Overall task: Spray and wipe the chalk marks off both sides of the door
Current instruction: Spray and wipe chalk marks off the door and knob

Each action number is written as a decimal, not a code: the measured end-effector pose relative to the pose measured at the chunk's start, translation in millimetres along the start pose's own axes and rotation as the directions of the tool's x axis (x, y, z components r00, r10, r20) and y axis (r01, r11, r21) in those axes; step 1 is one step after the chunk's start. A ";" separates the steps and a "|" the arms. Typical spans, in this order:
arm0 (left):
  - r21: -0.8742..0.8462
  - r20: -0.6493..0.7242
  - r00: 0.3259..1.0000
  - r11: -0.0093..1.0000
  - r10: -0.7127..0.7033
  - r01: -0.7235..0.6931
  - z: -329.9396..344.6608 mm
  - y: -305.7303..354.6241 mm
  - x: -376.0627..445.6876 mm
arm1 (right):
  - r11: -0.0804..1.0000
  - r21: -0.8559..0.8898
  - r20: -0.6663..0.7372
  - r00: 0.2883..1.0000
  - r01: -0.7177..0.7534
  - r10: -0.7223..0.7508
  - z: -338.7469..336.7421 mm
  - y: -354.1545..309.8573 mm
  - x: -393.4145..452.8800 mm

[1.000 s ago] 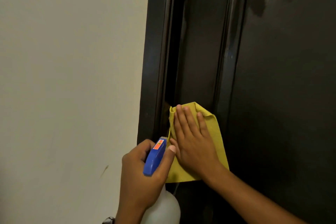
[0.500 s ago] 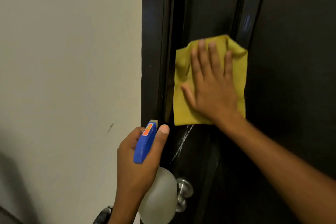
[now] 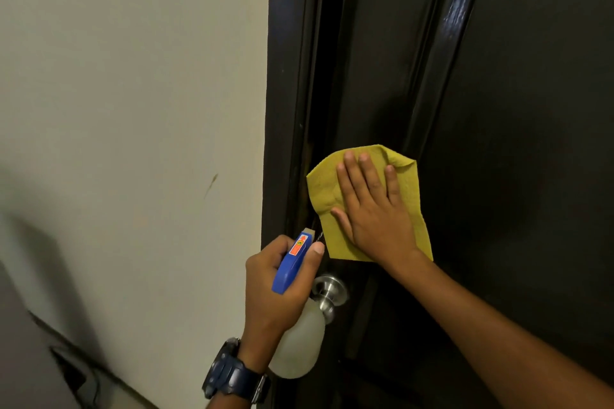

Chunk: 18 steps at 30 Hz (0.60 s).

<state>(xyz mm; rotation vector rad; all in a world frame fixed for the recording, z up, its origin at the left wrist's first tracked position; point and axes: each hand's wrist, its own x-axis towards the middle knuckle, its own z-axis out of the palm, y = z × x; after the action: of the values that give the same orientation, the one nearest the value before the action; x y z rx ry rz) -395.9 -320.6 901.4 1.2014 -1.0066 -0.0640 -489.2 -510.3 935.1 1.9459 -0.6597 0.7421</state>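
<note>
Door: a glossy black door (image 3: 515, 143) fills the right half of the view, its raised mouldings catching a streak of light at 1 o'clock.
Cloth: a yellow cloth (image 3: 412, 206) lies flat against the door just right of the door edge, above the knob.
Right hand: the right hand (image 3: 372, 212) presses the cloth to the door, fingers straight and slightly spread, pointing to 12 o'clock; the palm covers the cloth's middle.
Left hand: the left hand (image 3: 272, 285) grips a spray bottle (image 3: 299, 342) by the neck, fingers curled round it and thumb up along the blue head; a dark watch (image 3: 229, 372) sits on the wrist.
Bottle: the blue trigger head points to 1 o'clock, its nozzle just beside the cloth's lower left corner; the whitish body hangs below the hand.
Knob: a steel knob (image 3: 329, 289) at 5 o'clock from the bottle head, partly hidden behind the hand and bottle.
Frame: a black frame (image 3: 285, 93) separates the door from a pale wall (image 3: 133, 109), which carries a small dark scuff at 9 o'clock from the cloth.
Hard to make out: chalk marks cannot be told apart on the dark gloss; the shadowed lower left corner is unclear; the door's far side is out of view.
</note>
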 end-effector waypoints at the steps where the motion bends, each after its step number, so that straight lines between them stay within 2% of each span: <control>1: 0.009 -0.005 1.000 1.000 -0.006 0.007 0.3 -2.9 -3.9 | 1.000 0.005 0.003 1.000 -0.001 0.001 0.3 -0.3 -0.1; 5: 0.036 -0.008 1.000 0.999 -0.004 0.005 -4.9 -13.5 -17.2 | 0.999 0.022 -0.018 0.999 0.027 -0.027 4.7 -4.3 -9.5; 7: 0.040 -0.020 1.000 0.999 -0.014 0.015 -9.3 -17.6 -21.2 | 0.990 0.026 -0.009 0.991 0.135 -0.135 16.2 -15.3 -29.6; 10: 0.046 -0.041 0.999 0.999 -0.027 0.029 -13.8 -21.8 -27.8 | 0.934 0.052 0.087 0.930 0.354 -0.357 32.1 -32.3 -67.5; 12: 0.052 -0.056 0.998 0.998 -0.034 0.037 -16.3 -24.4 -30.3 | 0.918 0.032 0.142 0.907 0.395 -0.395 33.8 -33.5 -76.1; 15: 0.061 -0.069 0.997 0.997 -0.044 0.048 -20.5 -27.8 -31.1 | 0.956 0.040 0.115 0.949 0.291 -0.294 17.0 -16.4 -51.4; 18: 0.055 -0.072 0.996 0.997 -0.050 0.054 -23.6 -30.4 -31.0 | 0.994 0.111 -0.001 1.000 -0.013 0.013 -18.2 22.7 13.5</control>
<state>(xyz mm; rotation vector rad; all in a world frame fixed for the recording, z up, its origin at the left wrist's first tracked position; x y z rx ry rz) -384.6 -299.3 858.3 1.2731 -0.9204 -0.0335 -500.2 -505.9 964.9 2.0429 -0.6425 0.8036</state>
